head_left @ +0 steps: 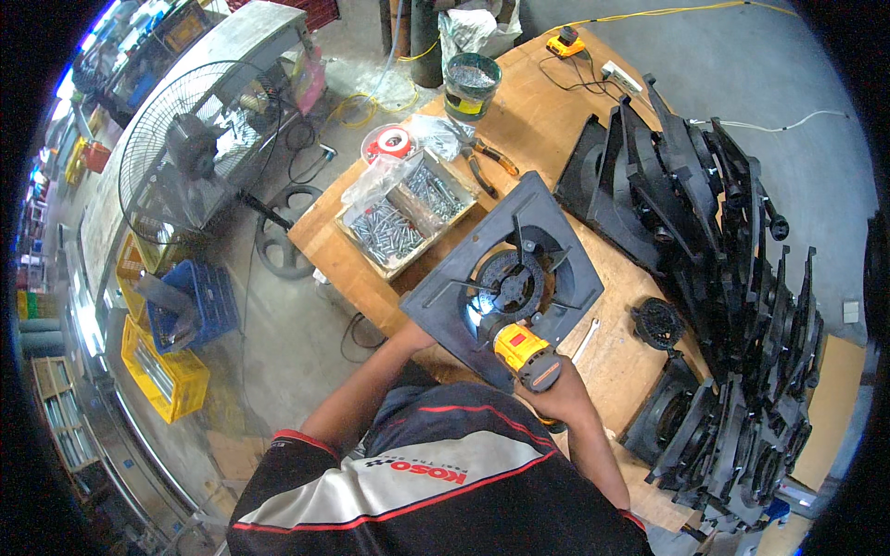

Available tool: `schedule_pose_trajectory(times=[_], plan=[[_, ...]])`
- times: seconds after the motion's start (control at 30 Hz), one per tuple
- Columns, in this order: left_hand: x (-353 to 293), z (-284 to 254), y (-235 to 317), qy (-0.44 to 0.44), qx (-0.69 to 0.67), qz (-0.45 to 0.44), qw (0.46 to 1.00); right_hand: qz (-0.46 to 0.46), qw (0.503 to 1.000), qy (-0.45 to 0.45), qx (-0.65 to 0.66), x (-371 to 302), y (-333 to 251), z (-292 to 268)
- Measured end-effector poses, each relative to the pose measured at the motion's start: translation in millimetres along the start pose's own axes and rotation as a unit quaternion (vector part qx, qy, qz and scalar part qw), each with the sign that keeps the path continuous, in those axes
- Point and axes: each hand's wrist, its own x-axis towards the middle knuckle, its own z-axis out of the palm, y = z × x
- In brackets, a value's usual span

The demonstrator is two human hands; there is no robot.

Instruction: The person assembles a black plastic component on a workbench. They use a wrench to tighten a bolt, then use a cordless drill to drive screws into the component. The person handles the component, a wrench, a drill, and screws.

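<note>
A square black gas stove frame (454, 273) with a round burner ring and support arms lies tilted over the near part of the wooden table. At its near left edge is my left hand (422, 336), gripping the rim, with the fingers mostly hidden beneath. My right hand (561, 394) is wrapped around the handle of a yellow and black cordless drill (521, 350). The drill's nose points at the near side of the burner ring, where its light shines. Its tip and any screw there are hard to make out. A small wrench (586, 340) lies to the right of the frame.
A divided box (394, 269) of bolts stands left of the frame, with pliers (484, 171), a tape roll (393, 142) and a bucket (471, 88) beyond. Stacked black stove frames (705, 232) crowd the right. A loose burner (656, 322) sits nearby. Leftward stands a fan (195, 144).
</note>
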Motion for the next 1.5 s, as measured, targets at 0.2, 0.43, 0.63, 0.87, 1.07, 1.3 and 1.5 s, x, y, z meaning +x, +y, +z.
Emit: schedule_pose_trajectory(times=[0.2,0.43,0.63,0.87,1.07,1.3,1.5], plan=[[18,-21,77,0.023,0.062,0.008,0.998,-0.012,1.0,-0.007,-0.002,0,1,2],[23,-31,92,0.012,0.122,-0.001,0.993,-0.027,0.999,-0.018,-0.036,1,-12,-8],[24,-31,85,0.03,0.11,0.042,0.993,-0.03,0.998,-0.047,-0.019,6,-7,-10],[28,-40,105,0.016,0.112,0.04,0.993,-0.133,0.981,-0.074,-0.121,12,-31,-23],[27,-34,82,-0.007,0.137,0.037,0.99,-0.189,0.941,-0.103,-0.261,14,-37,-32],[31,-30,83,-0.006,0.123,0.043,0.991,-0.17,0.931,-0.152,-0.287,25,-42,-45],[25,-33,87,0.01,0.11,0.05,0.993,-0.102,0.989,-0.096,-0.054,18,3,-23]])
